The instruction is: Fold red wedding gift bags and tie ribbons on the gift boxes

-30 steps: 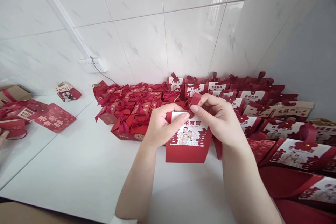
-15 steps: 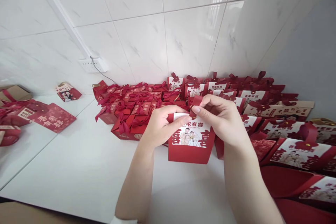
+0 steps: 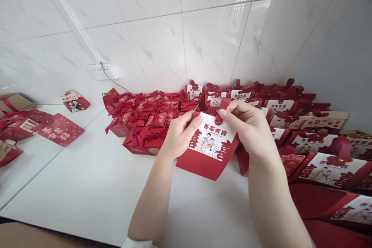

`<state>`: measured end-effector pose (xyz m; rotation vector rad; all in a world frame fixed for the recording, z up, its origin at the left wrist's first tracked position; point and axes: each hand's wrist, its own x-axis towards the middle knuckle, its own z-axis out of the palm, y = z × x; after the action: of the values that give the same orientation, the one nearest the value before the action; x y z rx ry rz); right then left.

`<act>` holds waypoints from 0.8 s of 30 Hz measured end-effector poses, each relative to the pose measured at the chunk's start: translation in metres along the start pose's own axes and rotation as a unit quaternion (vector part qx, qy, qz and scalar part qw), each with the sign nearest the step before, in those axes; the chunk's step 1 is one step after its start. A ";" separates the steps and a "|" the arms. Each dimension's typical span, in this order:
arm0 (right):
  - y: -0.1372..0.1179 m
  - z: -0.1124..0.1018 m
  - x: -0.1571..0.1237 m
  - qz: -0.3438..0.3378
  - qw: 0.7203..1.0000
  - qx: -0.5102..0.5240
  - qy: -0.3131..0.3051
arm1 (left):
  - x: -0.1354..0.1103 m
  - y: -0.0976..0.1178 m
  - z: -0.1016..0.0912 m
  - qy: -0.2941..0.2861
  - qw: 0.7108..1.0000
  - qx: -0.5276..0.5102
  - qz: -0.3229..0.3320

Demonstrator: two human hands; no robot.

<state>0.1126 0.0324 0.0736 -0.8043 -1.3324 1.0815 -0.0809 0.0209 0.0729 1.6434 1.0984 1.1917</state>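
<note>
Between my two hands is a red wedding favor box, tilted, with a white front panel showing a bridal couple and red characters. My left hand pinches its upper left edge, thumb in front and fingers behind. My right hand is closed on the dark red ribbon loop at the box's top. The fingertips of both hands behind the box are hidden. Just behind it stand similar favor boxes with ribbon loops in rows.
Small red boxes with bows are packed together by the tiled wall. More favor boxes fill the right side. A flat red box and a small box lie left on the white table. Another person's hand shows at the far left.
The favor box has tilted, its bottom swinging to the left. My right hand has drawn the ribbon loop slightly up and right. More of the printed panel shows.
</note>
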 end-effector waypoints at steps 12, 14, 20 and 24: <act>-0.001 -0.004 0.003 -0.027 0.999 0.005 -0.026 | 0.004 0.003 -0.002 0.094 0.991 -0.092 -0.013; 0.001 -0.008 0.005 -0.019 1.000 -0.007 -0.014 | 0.007 -0.001 -0.005 0.144 0.979 -0.143 -0.016; 0.007 -0.006 0.008 -0.008 0.990 -0.137 -0.020 | 0.013 -0.001 -0.013 0.198 0.960 -0.189 -0.059; 0.010 0.003 0.008 0.002 0.989 -0.142 -0.037 | 0.013 -0.003 -0.012 0.200 0.959 -0.194 -0.057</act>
<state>0.1073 0.0426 0.0677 -0.9832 -1.5719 0.9440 -0.0909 0.0359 0.0763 1.0527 1.0937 1.5896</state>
